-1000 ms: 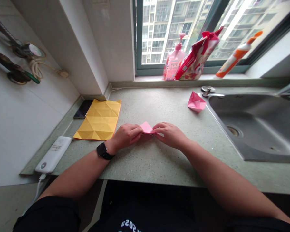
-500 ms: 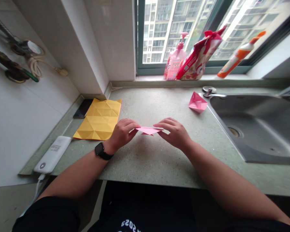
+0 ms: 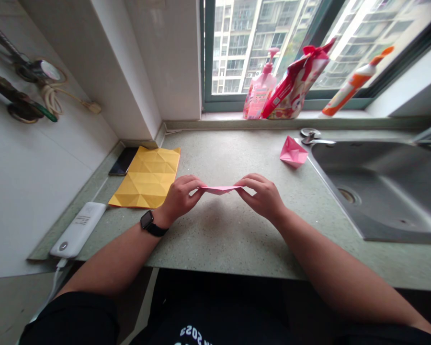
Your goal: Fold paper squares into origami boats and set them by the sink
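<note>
A small folded pink paper (image 3: 219, 189) hangs flat just above the speckled green counter (image 3: 222, 235), stretched between my two hands. My left hand (image 3: 181, 196), with a black watch on its wrist, pinches the paper's left end. My right hand (image 3: 262, 196) pinches its right end. A finished pink folded paper shape (image 3: 292, 152) sits farther back, beside the sink. A creased yellow sheet (image 3: 147, 176) lies flat to the left of my left hand.
A steel sink (image 3: 377, 184) takes up the right side. A white power bank (image 3: 78, 230) and a dark phone (image 3: 123, 161) lie at the counter's left edge. On the window sill stand a pink pump bottle (image 3: 258, 91), a red pouch (image 3: 294, 86) and an orange-capped bottle (image 3: 352, 84).
Both hands have lifted the pink paper off the counter and drawn it out sideways, so it now lies thin and flat between the fingertips instead of bunched under them.
</note>
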{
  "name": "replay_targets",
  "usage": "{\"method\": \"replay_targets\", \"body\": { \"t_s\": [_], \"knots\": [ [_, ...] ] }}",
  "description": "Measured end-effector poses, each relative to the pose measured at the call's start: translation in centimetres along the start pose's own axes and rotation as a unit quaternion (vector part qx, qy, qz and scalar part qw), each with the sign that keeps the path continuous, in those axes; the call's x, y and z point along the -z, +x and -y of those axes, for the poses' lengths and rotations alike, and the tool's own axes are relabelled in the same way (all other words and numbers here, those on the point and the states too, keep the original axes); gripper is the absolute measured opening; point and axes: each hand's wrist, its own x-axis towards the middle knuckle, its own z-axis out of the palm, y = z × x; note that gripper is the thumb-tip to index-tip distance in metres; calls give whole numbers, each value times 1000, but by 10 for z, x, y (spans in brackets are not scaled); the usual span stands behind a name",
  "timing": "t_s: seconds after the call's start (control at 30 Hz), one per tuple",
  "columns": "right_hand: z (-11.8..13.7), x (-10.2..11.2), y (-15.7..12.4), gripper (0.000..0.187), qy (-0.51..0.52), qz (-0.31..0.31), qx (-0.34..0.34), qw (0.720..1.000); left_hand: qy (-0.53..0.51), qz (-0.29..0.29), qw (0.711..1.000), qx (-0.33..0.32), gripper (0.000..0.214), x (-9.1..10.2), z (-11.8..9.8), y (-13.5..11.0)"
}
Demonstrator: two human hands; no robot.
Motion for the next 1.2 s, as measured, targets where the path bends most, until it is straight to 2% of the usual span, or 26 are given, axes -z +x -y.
{"method": "replay_targets", "body": {
  "t_s": [0.1, 0.2, 0.3, 0.43, 0.53, 0.63, 0.77, 0.83, 0.9, 1.0, 1.07, 1.13, 1.2],
  "knots": [
    [2, 0, 0, 14, 36, -9, -52, 998, -39, 14, 999, 30, 20, 0, 1, 0],
    [2, -2, 0, 16, 70, -50, -99, 991, -113, 9, 988, 103, 22, -3, 6, -1],
    [-2, -4, -2, 37, 104, -62, -133, 984, -192, -8, 962, 193, 31, -9, 13, -1],
    [-6, -15, -6, 65, 203, 38, -203, 957, -281, -20, 925, 254, 35, -16, 18, -1],
    [-6, -25, -7, 69, 294, 91, -246, 919, -308, 2, 916, 259, 35, -18, 16, -2],
    [-9, -27, -6, 53, 340, 67, -268, 899, -317, 58, 917, 236, 34, -17, 11, -3],
    [-22, -19, -2, 34, 361, 0, -311, 879, -301, 129, 927, 183, 27, -12, 9, -5],
    [-30, -14, 0, 29, 368, -32, -336, 866, -257, 104, 947, 161, 21, -10, 12, -7],
    [-35, -12, 1, 24, 376, -40, -347, 858, -183, 39, 975, 124, 24, -10, 15, -8],
    [-38, -11, 2, 20, 378, 1, -329, 865, -66, -32, 996, 41, 61, -8, 17, -9],
    [-37, -11, 2, 19, 366, 42, -308, 877, -15, -39, 999, -7, 70, -5, 15, -9],
    [-32, -11, 1, 19, 350, 84, -285, 888, 11, -24, 999, -36, 63, -2, 11, -9],
    [-28, -11, 0, 21, 339, 121, -264, 895, 16, -2, 998, -62, 40, -1, 6, -8]
  ]
}}
